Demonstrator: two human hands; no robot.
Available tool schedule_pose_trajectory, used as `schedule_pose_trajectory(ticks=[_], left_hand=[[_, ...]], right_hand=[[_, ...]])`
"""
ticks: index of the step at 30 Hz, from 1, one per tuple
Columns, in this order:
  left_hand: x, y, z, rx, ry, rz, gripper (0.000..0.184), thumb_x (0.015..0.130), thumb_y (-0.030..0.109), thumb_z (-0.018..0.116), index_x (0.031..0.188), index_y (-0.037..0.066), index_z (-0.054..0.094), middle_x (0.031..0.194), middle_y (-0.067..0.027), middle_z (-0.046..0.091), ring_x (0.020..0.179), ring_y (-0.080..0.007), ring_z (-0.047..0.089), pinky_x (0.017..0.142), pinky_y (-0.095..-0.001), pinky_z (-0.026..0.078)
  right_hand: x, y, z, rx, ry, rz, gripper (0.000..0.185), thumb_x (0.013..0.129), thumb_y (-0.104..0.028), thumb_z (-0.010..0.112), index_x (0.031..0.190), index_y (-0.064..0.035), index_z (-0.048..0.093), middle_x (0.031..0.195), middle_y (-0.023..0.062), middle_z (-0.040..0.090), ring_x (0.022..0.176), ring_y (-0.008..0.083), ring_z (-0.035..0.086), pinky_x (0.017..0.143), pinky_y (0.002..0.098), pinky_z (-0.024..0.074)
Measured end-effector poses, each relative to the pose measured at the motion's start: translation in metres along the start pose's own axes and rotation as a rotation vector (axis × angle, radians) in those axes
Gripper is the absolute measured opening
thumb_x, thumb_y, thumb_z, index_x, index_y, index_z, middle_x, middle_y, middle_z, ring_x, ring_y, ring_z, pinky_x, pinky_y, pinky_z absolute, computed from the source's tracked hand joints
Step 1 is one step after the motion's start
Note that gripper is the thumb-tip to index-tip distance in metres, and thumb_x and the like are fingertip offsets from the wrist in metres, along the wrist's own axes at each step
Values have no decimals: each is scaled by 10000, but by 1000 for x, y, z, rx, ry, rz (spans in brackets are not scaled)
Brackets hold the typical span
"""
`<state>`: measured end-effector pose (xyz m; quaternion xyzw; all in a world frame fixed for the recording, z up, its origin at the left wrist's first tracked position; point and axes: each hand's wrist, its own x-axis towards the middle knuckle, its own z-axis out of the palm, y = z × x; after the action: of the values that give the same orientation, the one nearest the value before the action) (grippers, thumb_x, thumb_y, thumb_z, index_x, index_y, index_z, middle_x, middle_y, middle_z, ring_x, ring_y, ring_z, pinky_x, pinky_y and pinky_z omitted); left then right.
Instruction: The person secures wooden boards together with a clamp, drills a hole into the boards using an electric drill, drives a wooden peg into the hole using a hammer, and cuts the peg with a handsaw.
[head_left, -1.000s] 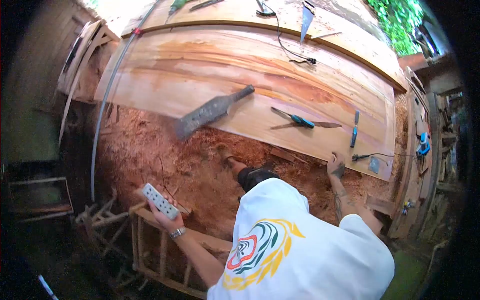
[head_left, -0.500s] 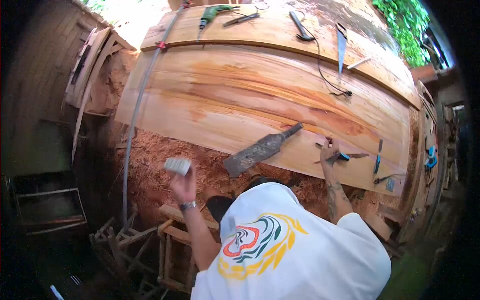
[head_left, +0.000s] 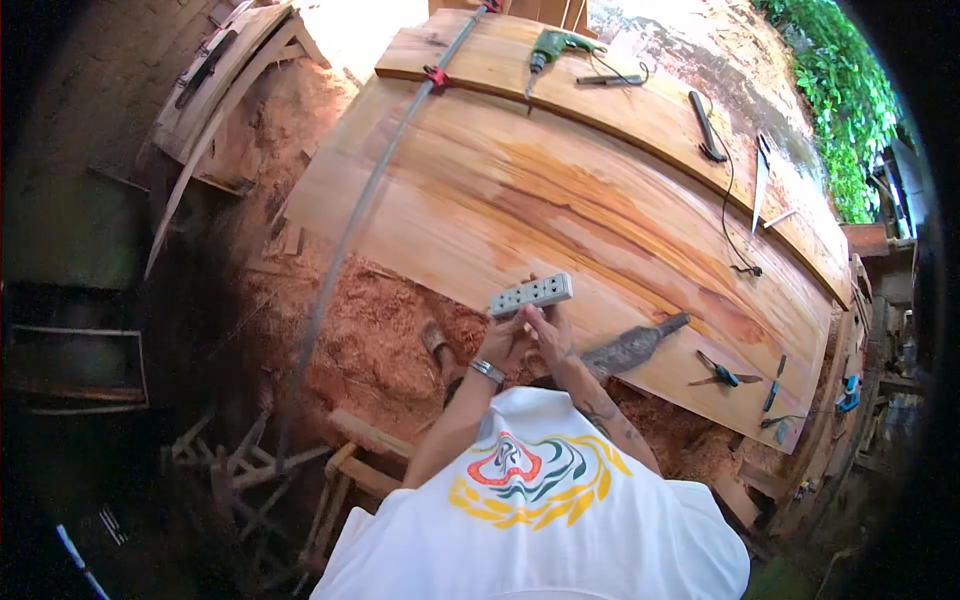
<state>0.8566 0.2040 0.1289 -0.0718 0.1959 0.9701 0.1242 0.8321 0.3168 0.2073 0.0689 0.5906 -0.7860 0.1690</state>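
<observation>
Both my hands are together at the near edge of the wooden panel [head_left: 450, 190]. My left hand [head_left: 508, 338], with a watch on its wrist, is wrapped round a white power strip [head_left: 532, 295], its sockets facing up. My right hand [head_left: 547, 332] touches the strip's near side with its fingers closed on it. Just right of my forearm lies a dark paddle-shaped tool [head_left: 635, 350] on the panel's edge. Farther right are a blue-handled tool [head_left: 727, 375] and a chisel-like blue tool [head_left: 774, 384].
On the raised far board sit a green drill [head_left: 550, 50], a hammer [head_left: 705, 128] and a handsaw [head_left: 762, 180]. A long bar clamp [head_left: 385, 165] crosses the panel at left. Wooden frames [head_left: 345, 480] stand at lower left, and a cable [head_left: 732, 210] hangs over the panel.
The power strip has moved right and up, over the panel's edge. My right hand has left the panel's right part and joined my left at the strip. The view has shifted left.
</observation>
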Motion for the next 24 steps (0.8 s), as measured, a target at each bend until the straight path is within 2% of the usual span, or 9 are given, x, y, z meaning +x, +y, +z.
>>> schedule_pose_trajectory(ticks=[3, 8, 12, 13, 15, 18, 20, 23, 24], left_hand=[[9, 40, -7, -36, 123, 16, 458, 985, 224, 643, 1397, 111, 477, 1282, -57, 604, 1173, -205, 594, 992, -406, 510], [-14, 110, -37, -5, 202, -340, 587, 1018, 426, 554, 1484, 111, 387, 1433, -57, 529, 1313, -233, 508, 1092, -441, 408], [-88, 163, -101, 268, 160, -554, 487, 1048, 393, 500, 1439, 105, 471, 1394, -61, 577, 1252, -224, 571, 1063, -413, 431], [-115, 186, -106, 381, 216, -535, 451, 1045, 346, 510, 1413, 84, 502, 1366, -67, 595, 1229, -213, 583, 1057, -394, 437], [-170, 228, -130, 579, 278, -417, 393, 1027, 252, 539, 1370, 61, 552, 1313, -69, 625, 1164, -178, 606, 1014, -345, 462], [-243, 288, -153, 733, 359, -122, 318, 981, 113, 575, 1290, 45, 611, 1215, -58, 662, 1048, -145, 641, 919, -294, 499], [-275, 333, -145, 747, 558, -14, 289, 988, 96, 562, 1268, 42, 609, 1166, -45, 671, 994, -132, 649, 899, -298, 500], [-319, 352, -180, 958, 802, 132, 332, 999, 131, 551, 1319, 40, 557, 1253, -85, 630, 1086, -171, 622, 910, -324, 496], [-326, 355, -182, 1070, 913, 145, 362, 998, 156, 559, 1338, 35, 537, 1289, -109, 613, 1120, -203, 615, 923, -342, 493]], right_hand=[[36, 21, 36, -97, 46, 29, 508, 985, -237, 652, 1390, 22, 485, 1293, 127, 600, 1148, 204, 583, 965, 343, 491], [142, 35, 49, -122, 214, -69, 423, 1019, -237, 597, 1358, 1, 513, 1247, 96, 612, 1108, 217, 614, 914, 372, 543], [268, -10, 23, -68, 313, 0, 465, 1000, -468, 579, 1163, -34, 615, 1069, 73, 634, 965, 220, 610, 758, 392, 553], [270, -56, 70, -39, 429, 26, 402, 1009, -466, 563, 1074, -72, 612, 940, 44, 622, 860, 201, 610, 688, 361, 537], [330, -86, 52, 105, 206, -83, 372, 1029, -447, 535, 1064, -83, 605, 833, 35, 609, 715, 187, 608, 604, 319, 518], [400, -118, 47, 152, 378, -83, 434, 1016, -504, 521, 1123, -92, 605, 952, 33, 688, 792, 192, 655, 695, 353, 544], [414, -106, 56, 60, 497, -70, 514, 1007, -570, 489, 1186, -103, 606, 1039, 46, 676, 878, 204, 649, 717, 404, 533], [417, -14, 32, -99, 617, 221, 709, 964, -711, 406, 1346, -129, 540, 1266, 105, 593, 1111, 257, 566, 844, 499, 478], [426, 49, 4, -289, 572, 121, 788, 971, -701, 384, 1280, -3, 575, 1230, 179, 620, 815, 320, 613, 637, 453, 522]])
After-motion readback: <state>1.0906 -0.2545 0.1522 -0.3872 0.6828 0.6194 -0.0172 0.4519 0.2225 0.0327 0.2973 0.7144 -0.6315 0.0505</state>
